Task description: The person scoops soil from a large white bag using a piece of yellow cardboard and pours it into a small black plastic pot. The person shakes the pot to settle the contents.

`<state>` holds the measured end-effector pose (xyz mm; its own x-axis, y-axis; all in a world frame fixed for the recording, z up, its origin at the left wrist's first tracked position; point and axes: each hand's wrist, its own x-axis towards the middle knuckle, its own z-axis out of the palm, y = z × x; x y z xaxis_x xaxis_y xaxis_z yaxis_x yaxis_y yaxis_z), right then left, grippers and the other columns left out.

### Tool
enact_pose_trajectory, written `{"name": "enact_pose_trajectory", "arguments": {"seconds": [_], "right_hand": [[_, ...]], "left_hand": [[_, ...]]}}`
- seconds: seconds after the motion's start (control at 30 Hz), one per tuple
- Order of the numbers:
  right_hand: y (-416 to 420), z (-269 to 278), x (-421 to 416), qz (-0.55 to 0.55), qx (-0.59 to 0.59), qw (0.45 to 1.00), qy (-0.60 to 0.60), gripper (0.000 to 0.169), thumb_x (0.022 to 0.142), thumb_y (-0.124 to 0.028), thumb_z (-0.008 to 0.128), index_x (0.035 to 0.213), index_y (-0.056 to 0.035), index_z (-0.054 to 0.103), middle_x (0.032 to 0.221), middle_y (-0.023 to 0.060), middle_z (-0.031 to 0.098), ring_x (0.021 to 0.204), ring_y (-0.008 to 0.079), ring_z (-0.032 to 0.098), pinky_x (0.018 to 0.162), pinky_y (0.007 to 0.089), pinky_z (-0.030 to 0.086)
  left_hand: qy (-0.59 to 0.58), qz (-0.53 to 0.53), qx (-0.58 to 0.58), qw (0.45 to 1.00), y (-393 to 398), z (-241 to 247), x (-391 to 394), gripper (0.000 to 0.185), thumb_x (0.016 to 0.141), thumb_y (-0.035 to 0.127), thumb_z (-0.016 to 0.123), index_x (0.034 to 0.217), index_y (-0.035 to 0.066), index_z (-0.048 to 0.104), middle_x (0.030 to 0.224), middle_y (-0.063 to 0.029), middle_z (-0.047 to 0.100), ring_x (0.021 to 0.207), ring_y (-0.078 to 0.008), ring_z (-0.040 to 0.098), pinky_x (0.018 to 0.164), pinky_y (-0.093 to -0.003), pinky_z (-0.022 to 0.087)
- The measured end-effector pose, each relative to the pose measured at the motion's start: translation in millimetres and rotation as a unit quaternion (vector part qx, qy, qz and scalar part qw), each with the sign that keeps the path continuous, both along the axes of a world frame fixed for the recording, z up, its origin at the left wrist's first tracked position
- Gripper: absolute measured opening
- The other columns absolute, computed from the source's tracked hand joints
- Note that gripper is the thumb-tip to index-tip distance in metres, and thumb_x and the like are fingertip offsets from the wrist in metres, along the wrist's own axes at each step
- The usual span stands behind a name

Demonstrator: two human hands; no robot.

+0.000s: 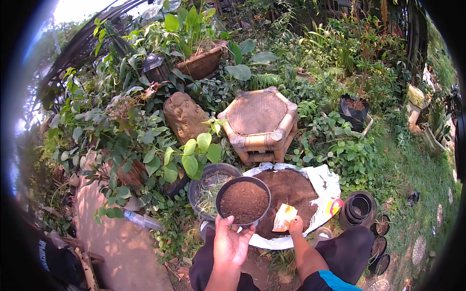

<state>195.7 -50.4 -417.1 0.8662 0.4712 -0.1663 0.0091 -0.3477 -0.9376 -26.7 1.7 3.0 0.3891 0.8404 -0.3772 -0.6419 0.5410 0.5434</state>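
My left hand (233, 238) holds a round dark plant pot (270, 203) from below by its near side; brown soil (244, 202) fills it close to the rim. In my right hand (296, 225) is an orange and white scoop (285, 217), seemingly a cut piece of a plastic container. It rests on or just above the heap of soil (287, 183) in an open white sack (324, 182) with its edges rolled down. Behind the pot, partly hidden by it, a dark basin (194, 192) holds cut grass.
Beyond the sack stands a hexagonal bamboo stool (258, 112), beside a large rock (185, 116). Nested empty pots (358, 209) and several small soil-filled pots (378, 245) sit at the right. A plastic bottle (142, 219) lies left, by a paved path (116, 251).
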Motion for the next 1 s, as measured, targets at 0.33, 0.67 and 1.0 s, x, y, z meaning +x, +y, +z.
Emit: {"name": "enact_pose_trajectory", "arguments": {"seconds": [0.33, 0.67, 1.0], "right_hand": [[5, -11, -12, -0.014, -0.015, 1.000, 0.022, 0.008, 0.082, -0.002, 0.053, 0.089, -0.0019, 0.058, 0.085, 0.0179, 0.065, 0.080, 0.0302, 0.064, 0.076, 0.0412, 0.049], [-9, 48, -3, -0.066, 0.015, 0.962, 0.264, 0.012, 0.098, -0.016, 0.048, 0.106, -0.0104, 0.054, 0.084, 0.0057, 0.062, 0.062, 0.0142, 0.058, 0.042, 0.0300, 0.048], [-3, 129, 3, -0.028, 0.109, 0.973, 0.203, 0.016, 0.096, -0.011, 0.046, 0.108, -0.0053, 0.054, 0.087, 0.0069, 0.063, 0.062, 0.0122, 0.059, 0.044, 0.0248, 0.047]], "left_hand": [[0.012, 0.011, 0.001, 1.000, 1, 3, -8, 0.054, 0.083, 0.022, 0.066, 0.128, 0.010, 0.038, 0.124, -0.0152, 0.043, 0.112, -0.0284, 0.045, 0.096, -0.0454, 0.040], [-0.001, 0.025, 0.006, 1.000, 6, -14, -15, 0.056, 0.081, 0.020, 0.069, 0.127, 0.012, 0.038, 0.122, -0.0142, 0.041, 0.110, -0.0288, 0.045, 0.095, -0.0450, 0.042], [0.050, 0.067, 0.028, 0.996, 2, -21, 2, 0.065, 0.084, 0.017, 0.066, 0.137, 0.021, 0.029, 0.119, -0.0111, 0.050, 0.098, -0.0274, 0.055, 0.078, -0.0441, 0.049]]}}
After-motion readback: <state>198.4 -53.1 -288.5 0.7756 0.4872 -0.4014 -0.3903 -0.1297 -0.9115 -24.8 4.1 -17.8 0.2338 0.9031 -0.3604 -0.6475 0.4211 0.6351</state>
